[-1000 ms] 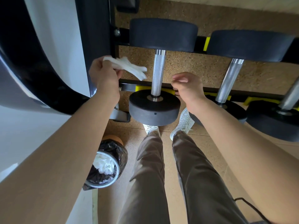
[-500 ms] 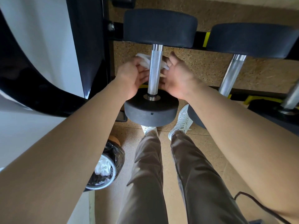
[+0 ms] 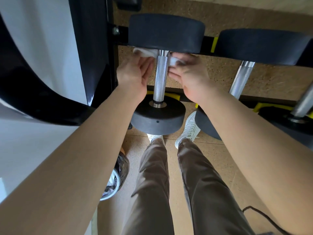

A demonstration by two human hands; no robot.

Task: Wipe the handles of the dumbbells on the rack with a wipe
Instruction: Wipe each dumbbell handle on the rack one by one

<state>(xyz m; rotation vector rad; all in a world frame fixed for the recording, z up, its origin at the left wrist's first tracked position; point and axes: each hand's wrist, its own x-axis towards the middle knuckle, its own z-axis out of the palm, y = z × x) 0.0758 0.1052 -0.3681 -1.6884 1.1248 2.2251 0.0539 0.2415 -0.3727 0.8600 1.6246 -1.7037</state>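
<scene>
The leftmost dumbbell on the rack has a knurled silver handle (image 3: pixel 160 78) between two black heads. A white wipe (image 3: pixel 144 52) passes behind the top of that handle, just under the far head. My left hand (image 3: pixel 133 73) holds the wipe's left end. My right hand (image 3: pixel 188 73) pinches its right end on the other side of the handle. The part of the wipe behind the handle is hidden. A second dumbbell's handle (image 3: pixel 241 78) lies to the right, and a third (image 3: pixel 303 104) is cut off at the right edge.
The black rack upright (image 3: pixel 91 48) stands close on the left, with yellow cradles (image 3: pixel 171 96) under the dumbbells. A bin lined with a black bag (image 3: pixel 116 177) holding used wipes sits on the cork floor by my left leg. A black cable (image 3: pixel 264 216) trails at bottom right.
My left hand carried the wipe from the left over to the handle. My right hand came up and took the other end. Both hands have since slid up toward the far head.
</scene>
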